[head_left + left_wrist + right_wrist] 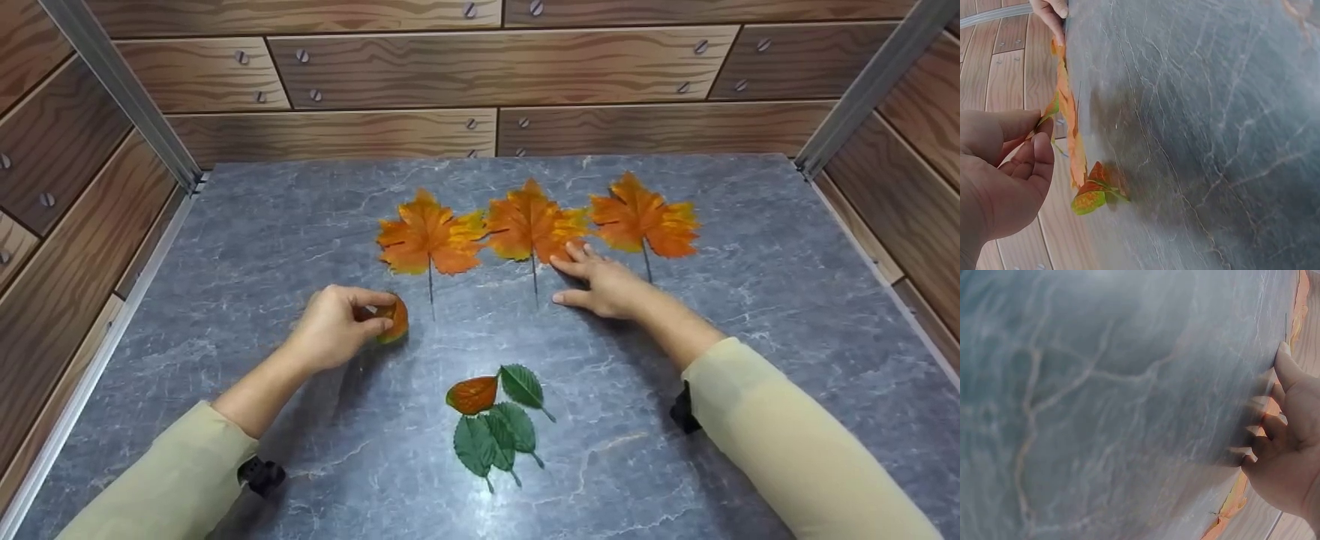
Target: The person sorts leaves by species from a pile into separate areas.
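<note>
My left hand [334, 326] pinches a small orange-and-green leaf [396, 321] between thumb and fingers, above the table left of the maple leaves. In the left wrist view, another small orange-green leaf [1092, 194] with a stem rests on the table below that hand; I cannot make it out in the head view. Three orange maple leaves with thin stems form a row: left [427, 236], middle [525, 225] and right [637, 217]. My right hand [607, 285] has its fingers spread, fingertips at the lower right edge of the middle maple leaf.
Nearer me on the grey marbled table [247, 247] lie several green leaves [476, 446] and one orange-brown leaf [472, 394] in a loose cluster. Wood-patterned walls [495, 71] with metal corner posts [127, 90] enclose the table's back and sides.
</note>
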Motion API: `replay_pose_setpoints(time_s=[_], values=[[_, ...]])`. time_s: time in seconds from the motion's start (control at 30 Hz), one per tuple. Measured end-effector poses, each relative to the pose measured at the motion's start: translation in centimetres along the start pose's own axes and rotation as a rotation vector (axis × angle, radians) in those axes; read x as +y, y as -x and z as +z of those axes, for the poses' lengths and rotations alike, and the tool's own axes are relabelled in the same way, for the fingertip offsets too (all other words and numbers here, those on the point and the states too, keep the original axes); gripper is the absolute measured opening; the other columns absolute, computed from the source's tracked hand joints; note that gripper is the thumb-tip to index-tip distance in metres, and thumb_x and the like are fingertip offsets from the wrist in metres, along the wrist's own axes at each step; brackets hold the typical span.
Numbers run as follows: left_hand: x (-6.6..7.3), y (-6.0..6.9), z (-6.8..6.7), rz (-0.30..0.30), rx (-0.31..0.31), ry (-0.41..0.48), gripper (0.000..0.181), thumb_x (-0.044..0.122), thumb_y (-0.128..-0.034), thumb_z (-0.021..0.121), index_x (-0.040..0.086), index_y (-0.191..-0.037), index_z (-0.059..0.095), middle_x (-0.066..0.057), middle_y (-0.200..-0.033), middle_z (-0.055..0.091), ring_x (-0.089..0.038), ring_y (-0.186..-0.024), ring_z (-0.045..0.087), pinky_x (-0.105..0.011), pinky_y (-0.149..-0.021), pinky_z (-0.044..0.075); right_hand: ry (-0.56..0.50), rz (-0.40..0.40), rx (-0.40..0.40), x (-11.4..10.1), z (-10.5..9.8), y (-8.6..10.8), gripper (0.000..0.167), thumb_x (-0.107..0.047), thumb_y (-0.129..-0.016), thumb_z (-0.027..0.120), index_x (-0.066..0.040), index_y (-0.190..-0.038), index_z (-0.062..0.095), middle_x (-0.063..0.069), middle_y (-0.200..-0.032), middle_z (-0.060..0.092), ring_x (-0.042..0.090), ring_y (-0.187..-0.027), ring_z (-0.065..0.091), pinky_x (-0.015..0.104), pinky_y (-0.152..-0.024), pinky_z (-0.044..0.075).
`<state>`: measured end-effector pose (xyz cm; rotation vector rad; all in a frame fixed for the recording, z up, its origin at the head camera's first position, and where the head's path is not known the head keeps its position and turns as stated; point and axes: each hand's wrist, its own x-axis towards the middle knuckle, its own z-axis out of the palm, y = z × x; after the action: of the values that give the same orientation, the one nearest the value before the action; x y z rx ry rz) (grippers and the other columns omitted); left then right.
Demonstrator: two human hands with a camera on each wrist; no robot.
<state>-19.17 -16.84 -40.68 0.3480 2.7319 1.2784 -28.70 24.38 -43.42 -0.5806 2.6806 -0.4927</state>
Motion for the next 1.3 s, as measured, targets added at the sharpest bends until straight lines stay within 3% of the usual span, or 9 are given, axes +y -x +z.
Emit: replay_pose_setpoints(time_s=[0.43,0.67,0.97,1.3], values=[[-0.49,-0.78,0.08,-0.011,-0.021,-0.107,0.027,0.005,-0.0955,0.079,0.008,-0.122,0.082,-0.013,-0.123,0.077,-0.018,-0.076,0.067,-0.031,-0.059,0.052,-0.011,0.007,-0.013,0.03,0.18,-0.12,0.078,-0.052,-0.106,0.061,-0.02,-0.169,0.028,0.014,-0.177,0.004,0.042,-0.161,-0.001,0.064,-0.127,0.003],[-0.78,-0.98,-0.09,-0.015,-0.031,-0.158,0.028,0.005,-0.0962,0.078,0.008,-0.123,0.081,-0.013,-0.124,0.076,-0.02,-0.082,0.07,-0.033,-0.065,0.054,-0.008,0.017,-0.016,-0.01,0.12,-0.04,0.078,-0.053,-0.106,0.061,-0.021,-0.169,0.027,0.012,-0.177,0.004,0.041,-0.161,-0.001,0.064,-0.127,0.003],[-0.71,-0.87,-0.4,0.025,-0.032,-0.184,0.027,0.002,-0.0954,0.078,0.005,-0.122,0.081,-0.016,-0.124,0.076,-0.027,-0.09,0.074,-0.041,-0.073,0.061,-0.008,0.021,-0.018,0.07,-0.07,-0.02,0.078,-0.053,-0.106,0.061,-0.021,-0.169,0.027,0.012,-0.177,0.004,0.041,-0.161,-0.002,0.065,-0.127,0.004],[-0.57,-0.97,-0.44,0.012,-0.056,-0.2,0.028,0.003,-0.0958,0.078,0.005,-0.124,0.08,-0.016,-0.122,0.076,-0.024,-0.086,0.075,-0.041,-0.073,0.061,-0.01,0.012,-0.009,0.05,0.03,-0.1,0.078,-0.051,-0.106,0.063,-0.02,-0.169,0.029,0.014,-0.177,0.006,0.042,-0.161,0.0,0.066,-0.126,0.005]])
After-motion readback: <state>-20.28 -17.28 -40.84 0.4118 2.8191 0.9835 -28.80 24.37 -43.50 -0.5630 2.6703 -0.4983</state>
